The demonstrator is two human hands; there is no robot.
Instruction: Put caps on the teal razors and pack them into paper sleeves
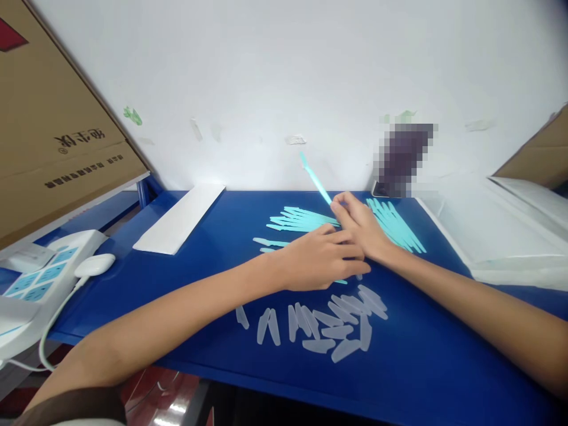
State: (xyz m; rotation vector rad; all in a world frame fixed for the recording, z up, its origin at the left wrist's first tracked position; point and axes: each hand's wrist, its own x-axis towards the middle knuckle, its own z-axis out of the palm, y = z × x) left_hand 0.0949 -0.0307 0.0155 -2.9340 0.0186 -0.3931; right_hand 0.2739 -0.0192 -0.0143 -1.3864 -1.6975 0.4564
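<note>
While the right hand (358, 226) pinches the teal stick (316, 180) by its near end, the long axis slants leftward toward the wall (261, 77); the left hand (323, 258), loosely curled, sits just beside, its hold unclear.

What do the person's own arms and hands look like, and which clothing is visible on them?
Both the left hand and the right hand are bare, with no glove, ring or watch visible. The forearms are uncovered too. A dark brown sleeve shows on the left arm; no sleeve shows on the right.
</note>
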